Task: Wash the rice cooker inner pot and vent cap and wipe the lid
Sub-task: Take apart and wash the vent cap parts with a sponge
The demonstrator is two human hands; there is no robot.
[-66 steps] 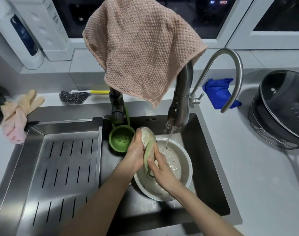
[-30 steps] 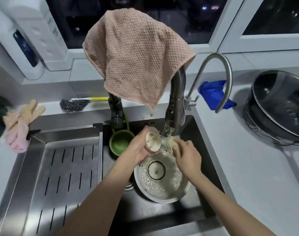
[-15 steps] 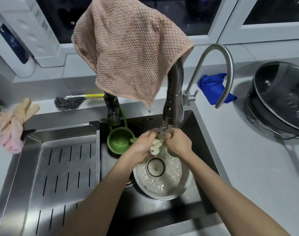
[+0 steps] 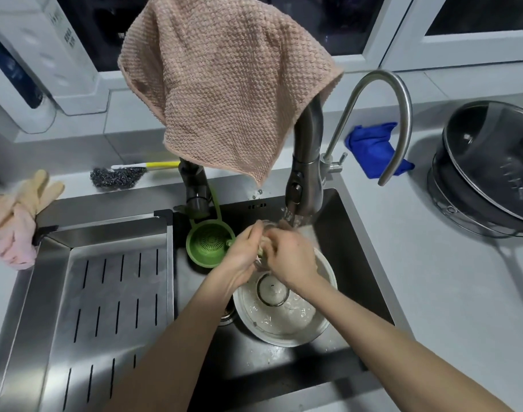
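The pale rice cooker inner pot [image 4: 287,322] sits in the dark sink [image 4: 355,263], holding water and a round ringed part [image 4: 272,290]. Above its far rim, both hands meet under the running water from the dark faucet [image 4: 305,185]. My left hand [image 4: 240,257] and my right hand [image 4: 291,257] together grip a small cream vent cap [image 4: 260,248], which is mostly hidden between the fingers. Water splashes over the knuckles.
A pink cloth [image 4: 233,93] hangs over the faucet. A green strainer [image 4: 209,245] hangs left of the hands beside a slotted steel drain tray [image 4: 105,307]. A curved steel tap [image 4: 385,114], a blue cloth [image 4: 373,150] and a dark lidded pan [image 4: 492,168] are to the right; gloves [image 4: 16,215] and a scrubber [image 4: 117,175] lie to the left.
The hands lifted from the pot's inside to the water stream. They held separate pale pieces a second ago and now close together around the cap.
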